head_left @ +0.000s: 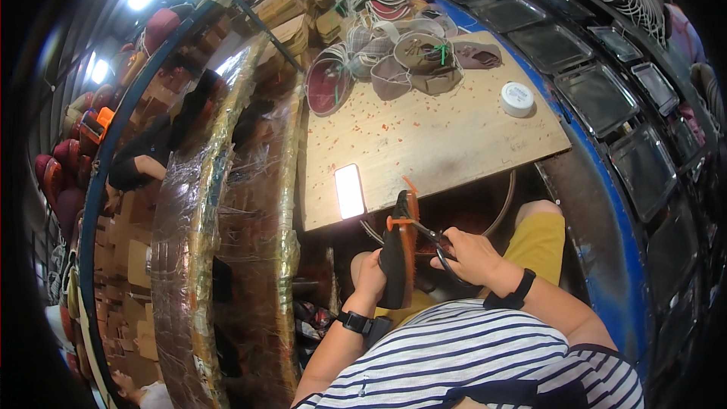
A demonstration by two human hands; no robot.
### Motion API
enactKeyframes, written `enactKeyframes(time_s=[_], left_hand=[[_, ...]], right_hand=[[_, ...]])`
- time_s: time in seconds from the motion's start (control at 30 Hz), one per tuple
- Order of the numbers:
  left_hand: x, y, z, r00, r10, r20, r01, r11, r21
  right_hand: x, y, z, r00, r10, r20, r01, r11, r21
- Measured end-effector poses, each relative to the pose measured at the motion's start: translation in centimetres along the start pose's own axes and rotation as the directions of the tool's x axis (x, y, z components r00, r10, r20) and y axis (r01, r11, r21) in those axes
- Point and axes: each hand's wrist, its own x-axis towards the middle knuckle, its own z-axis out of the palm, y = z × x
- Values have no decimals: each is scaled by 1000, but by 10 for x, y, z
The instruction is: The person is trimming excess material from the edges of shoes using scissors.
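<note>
My left hand (369,276) is closed around the side of a black shoe piece with an orange sole edge (394,261), held upright over my lap at the table's near edge. An orange strip (399,222) sticks out across its upper part, and a thin orange tip rises at the top. In my right hand (477,257) are dark-handled scissors (430,235), their blades against the orange edge. How far the blades are parted is too small to tell.
On the wooden table (454,150) lie a bright-screened phone (349,191), a round white tub (517,98), orange scraps, and a heap of shoe pieces (391,77) with cords. Film-wrapped stacks (178,246) stand left; black trays (596,98) line the right. Another person's arm (150,167) shows at left.
</note>
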Motion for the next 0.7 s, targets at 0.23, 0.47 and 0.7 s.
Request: enactKeyframes(time_s=[0.23, 0.47, 0.7], left_hand=[[-4, 4, 5, 999, 18, 48, -17, 1000, -10], [-8, 6, 9, 1000, -5, 31, 2, 994, 106], [-1, -6, 0, 999, -40, 29, 38, 998, 48]], right_hand=[[-14, 10, 3, 994, -103, -24, 103, 995, -3], [-14, 18, 9, 992, -27, -126, 16, 996, -83], [-18, 49, 16, 972, 234, 6, -234, 970, 64]])
